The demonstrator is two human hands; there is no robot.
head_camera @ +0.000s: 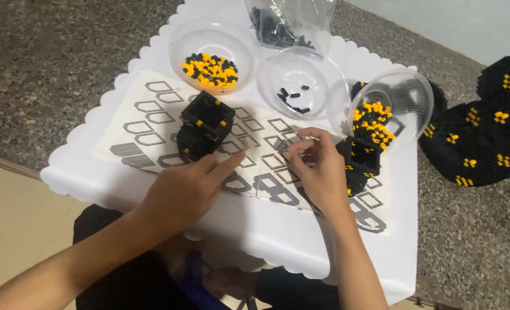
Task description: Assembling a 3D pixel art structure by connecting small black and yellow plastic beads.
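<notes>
Forearms enter from the near edge and meet over a white scalloped tabletop point(301, 241). Left hand point(183, 192) lies on the printed pattern sheet point(151, 123), index finger extended and pointing, other fingers curled and holding nothing. Right hand point(318, 169) hovers just right of it, fingers point(301, 150) pinched together as if on a tiny piece, though the piece itself is too small to confirm. Beyond the left hand stands an open-topped black cube point(204, 127) built of small bricks with yellow specks. At the far side sit three clear bowls: yellow-and-black pieces point(210, 70), a few black pieces point(294, 95), and a tilted bowl point(390, 109) resting on a second black block point(358, 163). For sound work, judged from this view, the pointing finger should hold the place on the diagram while the pinch keeps the piece square.
</notes>
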